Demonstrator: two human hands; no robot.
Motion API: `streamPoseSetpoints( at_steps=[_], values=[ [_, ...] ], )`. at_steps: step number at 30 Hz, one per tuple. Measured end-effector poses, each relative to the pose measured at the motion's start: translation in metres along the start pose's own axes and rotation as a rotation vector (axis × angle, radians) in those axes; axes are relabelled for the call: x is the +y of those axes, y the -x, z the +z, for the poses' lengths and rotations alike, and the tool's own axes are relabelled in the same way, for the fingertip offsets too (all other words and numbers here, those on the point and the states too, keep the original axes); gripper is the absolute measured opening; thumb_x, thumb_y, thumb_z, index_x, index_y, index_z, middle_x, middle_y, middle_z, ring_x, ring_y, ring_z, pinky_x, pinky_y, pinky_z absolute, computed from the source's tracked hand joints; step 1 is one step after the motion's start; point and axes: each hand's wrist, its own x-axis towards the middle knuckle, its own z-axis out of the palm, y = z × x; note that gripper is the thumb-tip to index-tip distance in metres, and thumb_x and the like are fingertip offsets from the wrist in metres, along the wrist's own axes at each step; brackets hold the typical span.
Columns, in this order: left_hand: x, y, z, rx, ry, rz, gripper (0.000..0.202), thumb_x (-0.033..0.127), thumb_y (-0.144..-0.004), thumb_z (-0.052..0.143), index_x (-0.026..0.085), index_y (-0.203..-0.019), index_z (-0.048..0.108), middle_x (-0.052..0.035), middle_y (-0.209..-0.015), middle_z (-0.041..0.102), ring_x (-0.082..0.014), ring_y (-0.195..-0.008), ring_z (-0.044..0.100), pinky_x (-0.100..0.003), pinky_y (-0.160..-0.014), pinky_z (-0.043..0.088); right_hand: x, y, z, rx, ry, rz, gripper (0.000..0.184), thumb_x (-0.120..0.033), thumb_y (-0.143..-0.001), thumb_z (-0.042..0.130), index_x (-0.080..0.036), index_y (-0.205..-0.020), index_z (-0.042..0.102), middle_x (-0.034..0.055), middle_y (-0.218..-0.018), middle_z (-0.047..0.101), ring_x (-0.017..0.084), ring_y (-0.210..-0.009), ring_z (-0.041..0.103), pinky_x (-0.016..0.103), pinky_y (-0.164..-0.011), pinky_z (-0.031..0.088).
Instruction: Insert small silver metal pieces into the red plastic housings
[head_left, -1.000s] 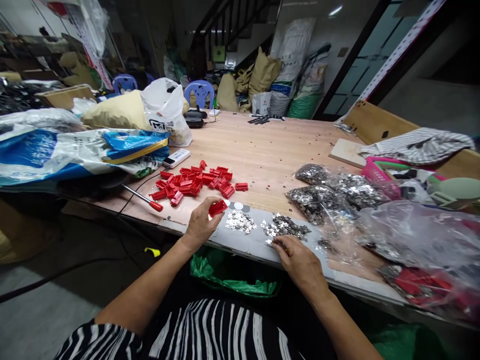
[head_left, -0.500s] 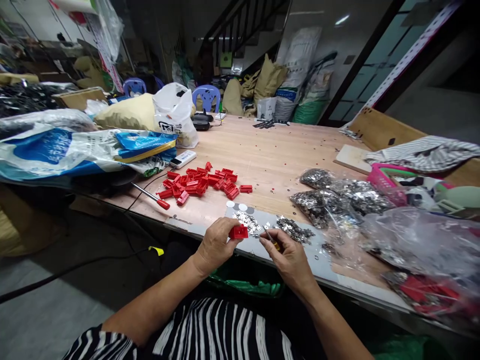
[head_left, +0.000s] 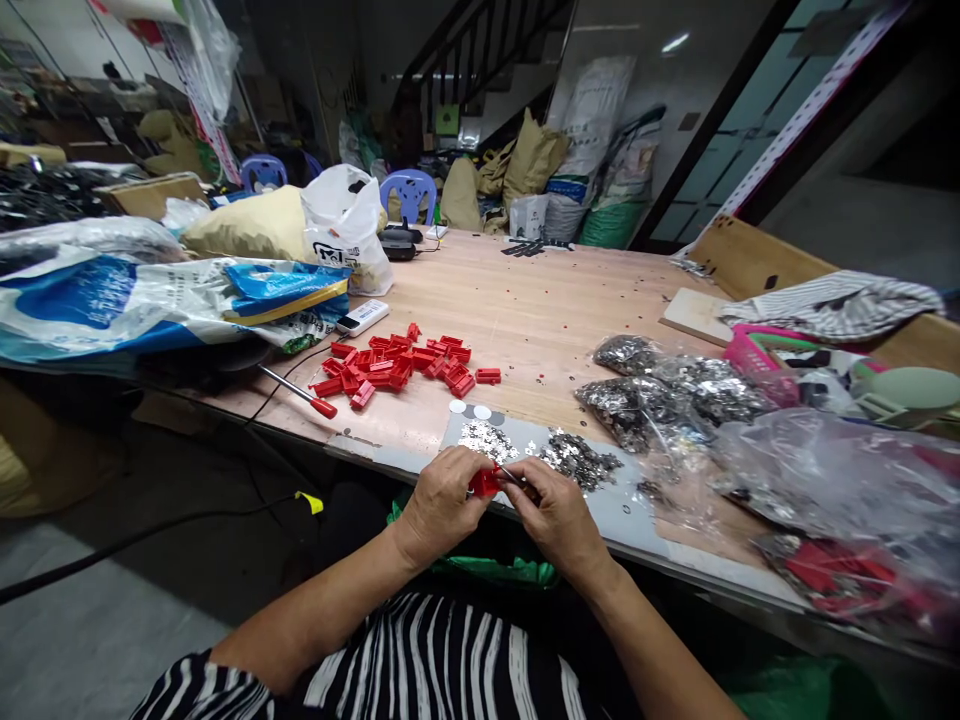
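Note:
My left hand (head_left: 444, 502) is closed around a small red plastic housing (head_left: 485, 483), held just over the table's front edge. Fingers of my right hand (head_left: 561, 510) pinch a slim screwdriver (head_left: 529, 490) with a thin metal shaft. Its tip meets the red housing; whether a small metal piece sits there is hidden by the fingers. Just beyond my hands, shiny small metal pieces (head_left: 484, 438) and a darker heap of metal pieces (head_left: 581, 462) lie on a grey sheet (head_left: 637, 520). A pile of red housings (head_left: 386, 368) is to the left.
Clear bags of metal parts (head_left: 637, 405) and a pink basket (head_left: 757, 365) occupy the right side. A red-handled tool (head_left: 322, 407) lies at the left front edge, near a white device (head_left: 364, 317). Large printed sacks (head_left: 172, 300) cover the left. A green bag (head_left: 499, 572) hangs below.
My hands have come together. The screwdriver has moved left from over the metal pieces to the red housing, and the housing is slightly lower and turned.

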Motion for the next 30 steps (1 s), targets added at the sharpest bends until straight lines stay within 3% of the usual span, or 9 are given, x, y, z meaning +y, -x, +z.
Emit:
streamPoseSetpoints(
  at_steps=[5, 10, 21, 26, 30],
  values=[
    [0.001, 0.004, 0.002, 0.031, 0.029, -0.055, 0.013, 0.014, -0.081, 0.059, 0.019, -0.093, 0.058, -0.0042, -0.083, 0.064, -0.0181, -0.081, 0.059, -0.031, -0.074, 0.048, 0.005, 0.000, -0.007, -0.059, -0.174, 0.046, 0.025, -0.037, -0.090, 0.048, -0.020, -0.091, 0.067, 0.0054, -0.083, 0.064, 0.018, -0.076, 0.057, 0.029, -0.069, 0.044],
    [0.001, 0.006, 0.002, 0.029, 0.028, -0.054, 0.016, 0.011, -0.079, 0.061, 0.019, -0.093, 0.058, -0.0041, -0.084, 0.064, -0.0181, -0.081, 0.058, -0.031, -0.075, 0.047, 0.017, 0.002, -0.009, 0.018, -0.297, 0.181, 0.022, -0.040, -0.087, 0.052, -0.020, -0.091, 0.060, 0.0004, -0.080, 0.058, 0.015, -0.072, 0.052, 0.025, -0.065, 0.041],
    [0.002, 0.011, 0.010, -0.003, 0.007, 0.046, 0.010, 0.013, -0.082, 0.057, 0.019, -0.090, 0.057, -0.0042, -0.077, 0.063, -0.0179, -0.075, 0.058, -0.030, -0.069, 0.047, 0.025, 0.001, 0.004, -0.103, -0.392, 0.198, 0.023, -0.039, -0.080, 0.061, -0.020, -0.079, 0.048, -0.0034, -0.074, 0.048, 0.012, -0.069, 0.044, 0.024, -0.065, 0.038],
    [0.003, 0.014, 0.014, 0.028, 0.043, 0.011, 0.008, 0.016, -0.081, 0.060, 0.019, -0.088, 0.058, -0.0037, -0.076, 0.064, -0.0170, -0.071, 0.059, -0.029, -0.066, 0.047, 0.027, 0.003, 0.004, -0.118, -0.433, 0.195, 0.027, -0.041, -0.080, 0.061, -0.020, -0.077, 0.045, -0.0036, -0.074, 0.045, 0.012, -0.069, 0.042, 0.024, -0.063, 0.038],
    [0.005, 0.018, 0.013, 0.006, 0.093, -0.032, 0.010, 0.019, -0.076, 0.066, 0.019, -0.084, 0.059, -0.0025, -0.074, 0.064, -0.0161, -0.069, 0.059, -0.027, -0.064, 0.047, 0.028, 0.012, 0.006, -0.178, -0.576, 0.292, 0.031, -0.047, -0.078, 0.062, -0.021, -0.084, 0.046, -0.0039, -0.073, 0.045, 0.010, -0.061, 0.038, 0.022, -0.053, 0.032]
  ],
)
